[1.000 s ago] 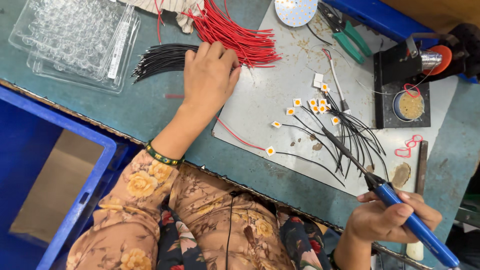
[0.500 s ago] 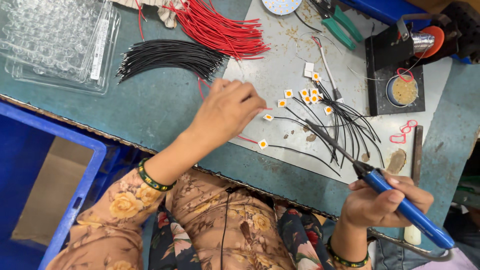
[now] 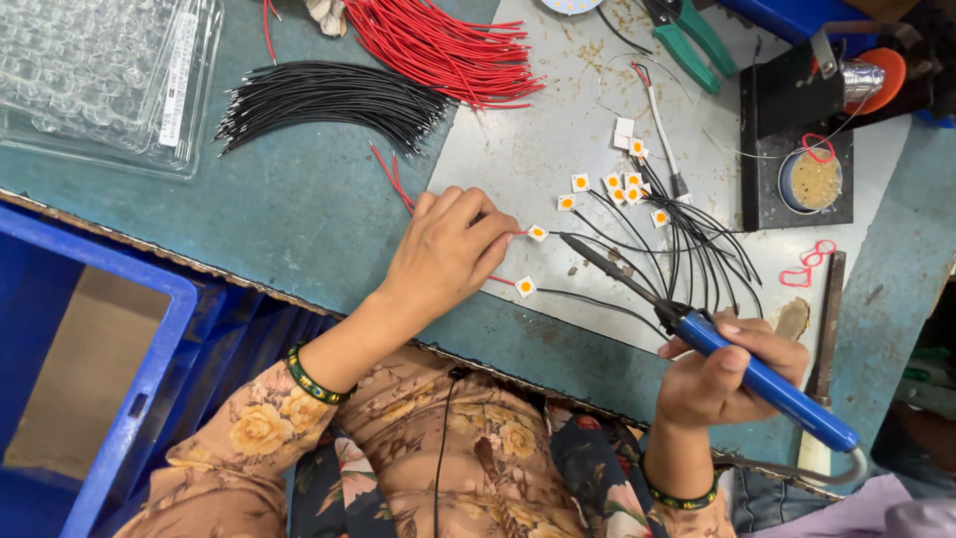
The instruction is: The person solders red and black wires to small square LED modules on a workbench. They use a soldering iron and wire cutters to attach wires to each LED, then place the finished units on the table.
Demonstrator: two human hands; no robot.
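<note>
Over the grey mat [image 3: 518, 149], right hand [image 3: 732, 369] grips soldering iron [image 3: 697, 334], left hand [image 3: 448, 249] pinches red wire [image 3: 393, 179]

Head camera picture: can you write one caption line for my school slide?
Left hand holds a red wire to a small square chip while right hand aims a blue soldering iron.

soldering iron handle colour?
Blue. The soldering iron handle sits in the right hand, clearest in the head view.
</note>
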